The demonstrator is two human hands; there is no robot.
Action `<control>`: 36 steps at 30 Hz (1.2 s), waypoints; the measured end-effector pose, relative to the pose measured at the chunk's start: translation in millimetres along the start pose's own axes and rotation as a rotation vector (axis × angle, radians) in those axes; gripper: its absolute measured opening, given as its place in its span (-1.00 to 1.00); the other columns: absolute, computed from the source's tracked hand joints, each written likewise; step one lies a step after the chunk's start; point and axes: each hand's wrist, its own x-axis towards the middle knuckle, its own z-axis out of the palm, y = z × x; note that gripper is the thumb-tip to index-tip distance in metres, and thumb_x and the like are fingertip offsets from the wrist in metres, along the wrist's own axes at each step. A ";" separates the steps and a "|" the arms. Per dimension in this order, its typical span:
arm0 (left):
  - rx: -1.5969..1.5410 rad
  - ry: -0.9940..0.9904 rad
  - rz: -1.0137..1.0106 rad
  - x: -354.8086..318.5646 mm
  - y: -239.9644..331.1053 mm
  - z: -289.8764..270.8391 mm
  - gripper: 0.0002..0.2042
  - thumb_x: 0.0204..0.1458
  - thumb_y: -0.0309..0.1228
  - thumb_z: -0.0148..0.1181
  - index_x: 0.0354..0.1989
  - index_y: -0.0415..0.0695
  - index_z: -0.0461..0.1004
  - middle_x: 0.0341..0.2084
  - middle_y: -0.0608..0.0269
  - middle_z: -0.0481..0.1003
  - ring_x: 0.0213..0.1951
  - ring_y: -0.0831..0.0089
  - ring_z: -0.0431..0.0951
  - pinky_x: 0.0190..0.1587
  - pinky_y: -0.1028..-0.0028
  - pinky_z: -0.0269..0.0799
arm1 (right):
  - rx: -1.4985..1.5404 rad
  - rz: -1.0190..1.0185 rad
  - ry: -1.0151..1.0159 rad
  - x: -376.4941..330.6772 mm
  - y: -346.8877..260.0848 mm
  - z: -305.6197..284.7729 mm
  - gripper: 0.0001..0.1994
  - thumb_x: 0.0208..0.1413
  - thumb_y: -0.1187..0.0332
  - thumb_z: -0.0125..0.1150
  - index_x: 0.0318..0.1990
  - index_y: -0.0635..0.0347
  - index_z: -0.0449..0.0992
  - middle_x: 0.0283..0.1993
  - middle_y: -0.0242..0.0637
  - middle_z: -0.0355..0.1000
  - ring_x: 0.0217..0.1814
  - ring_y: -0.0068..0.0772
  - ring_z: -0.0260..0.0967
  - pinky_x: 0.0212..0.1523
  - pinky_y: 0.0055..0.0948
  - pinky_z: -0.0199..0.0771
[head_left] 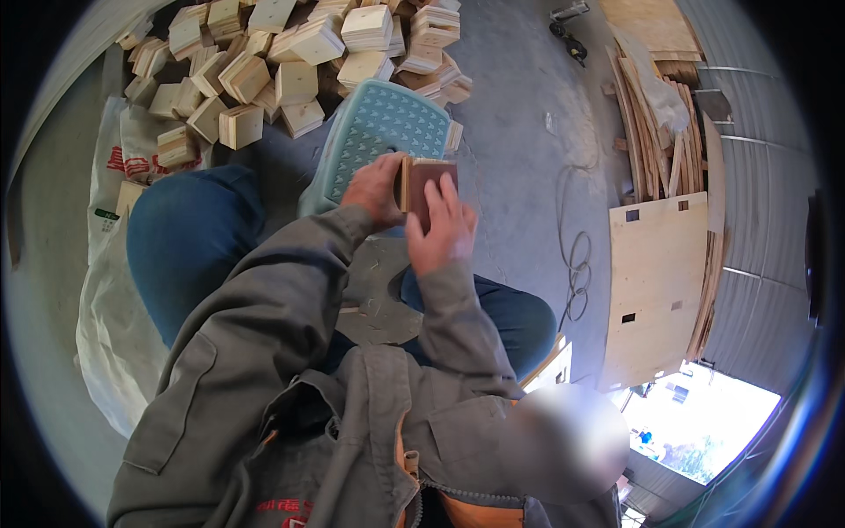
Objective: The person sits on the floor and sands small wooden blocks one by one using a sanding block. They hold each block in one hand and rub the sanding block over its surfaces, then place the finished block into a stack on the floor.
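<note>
My left hand [374,189] grips the left edge of a small square wooden block [424,176] with a dark brown face. My right hand [444,231] lies over that brown face, fingers spread across its lower part. Both hands hold the block just above the near edge of a teal plastic stool [387,123], which stands between my knees in blue jeans. My grey jacket sleeves run up from the lower edge. The block's underside is hidden by my fingers.
A heap of pale square wooden blocks [264,62] lies beyond the stool. White printed sacks [110,176] sit at the left. At the right, a slotted plywood panel [656,290] and thin wood strips [656,123] lean together. A cable [576,260] loops on the concrete floor.
</note>
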 end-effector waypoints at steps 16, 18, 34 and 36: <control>-0.002 0.003 -0.018 -2.5 6.6 -7.0 -0.07 -0.30 -0.22 0.68 0.34 -0.04 0.33 0.19 -0.02 0.49 0.18 -0.13 0.53 0.25 0.06 0.47 | 0.019 0.001 0.068 41.5 10.1 16.4 -0.40 0.05 0.31 0.43 0.33 -0.02 0.57 0.54 -0.32 0.35 0.31 0.07 0.34 0.38 -0.01 0.39; 0.000 -0.011 -0.023 -2.9 8.9 -8.4 -0.04 -0.34 -0.23 0.69 0.35 -0.03 0.32 0.20 0.02 0.49 0.19 -0.11 0.53 0.25 0.06 0.46 | -0.023 0.059 0.047 79.5 7.1 22.7 -0.41 0.07 0.29 0.42 0.32 0.04 0.57 0.52 -0.21 0.37 0.34 0.05 0.37 0.41 -0.03 0.35; 0.009 0.003 0.007 -1.5 3.9 -3.2 -0.08 -0.31 -0.24 0.66 0.33 -0.05 0.32 0.18 -0.01 0.48 0.19 -0.10 0.52 0.24 0.06 0.45 | 0.031 -0.065 0.030 -61.6 8.0 -15.1 -0.35 0.00 0.35 0.48 0.33 0.09 0.54 0.55 -0.12 0.30 0.31 0.20 0.31 0.36 0.08 0.38; -0.001 0.002 0.005 -1.9 3.3 -3.1 -0.09 -0.32 -0.25 0.66 0.33 -0.05 0.33 0.17 -0.01 0.48 0.19 -0.10 0.52 0.23 0.06 0.46 | 0.033 -0.068 0.012 -68.4 8.3 -19.0 -0.35 -0.02 0.36 0.48 0.33 0.10 0.54 0.54 -0.09 0.30 0.30 0.21 0.31 0.36 0.08 0.38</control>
